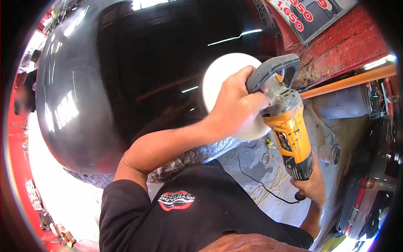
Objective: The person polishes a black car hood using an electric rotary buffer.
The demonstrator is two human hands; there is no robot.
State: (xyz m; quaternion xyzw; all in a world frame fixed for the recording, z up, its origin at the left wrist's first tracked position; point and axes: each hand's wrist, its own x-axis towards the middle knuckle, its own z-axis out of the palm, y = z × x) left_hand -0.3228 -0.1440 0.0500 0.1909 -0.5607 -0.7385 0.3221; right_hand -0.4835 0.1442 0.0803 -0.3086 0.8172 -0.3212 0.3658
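The polisher [294,132] was at the car body's [84,84] right edge; right of that body were a barrel [341,104], a vehicle [364,206] and, on the floor [247,161], a cord [273,185].

1. Two hands: one left hand [236,103] and one right hand [311,181].
2. One polisher [292,132], with one loop handle [280,66] and one white pad [220,77].
3. Two vehicles: one black car [147,54] and one car at the right edge [357,210].
4. One sign [321,14], partly in view.
5. One orange pole [352,80].
6. One blue barrel [341,104].
7. Two cords: one yellow cord [273,188] and one black cord [252,177]. The yellow loops are too tangled for an exact count.
8. One round shirt logo [176,201].
9. One other person [28,94], blurred.
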